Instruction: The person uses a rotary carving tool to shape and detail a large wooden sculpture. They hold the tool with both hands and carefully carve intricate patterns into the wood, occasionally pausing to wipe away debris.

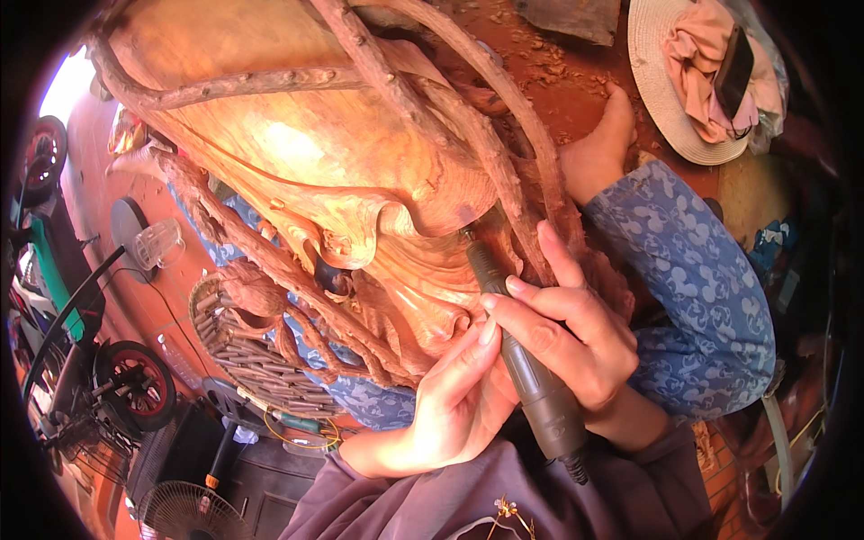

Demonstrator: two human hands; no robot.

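A large orange-brown wood carving (351,193) with wavy folds and branch-like rods fills the space in front of me. A dark rotary carving tool (531,382) slants up across its near end, its tip at the edge of a carved fold. My right hand (585,337) is closed around the tool's upper body from the right, one finger raised. From the left, my left hand (450,400) steadies the same tool, thumb and fingers against its side; some of its fingers are hidden behind the tool.
Patterned blue trouser legs (688,270) and a bare foot (603,148) flank the carving. A round wicker basket (243,351) with several sticks stands left, near a clear plastic mug (159,243) and a fan (180,513). A straw hat (652,63) with cloth and a phone (733,72) lies far right.
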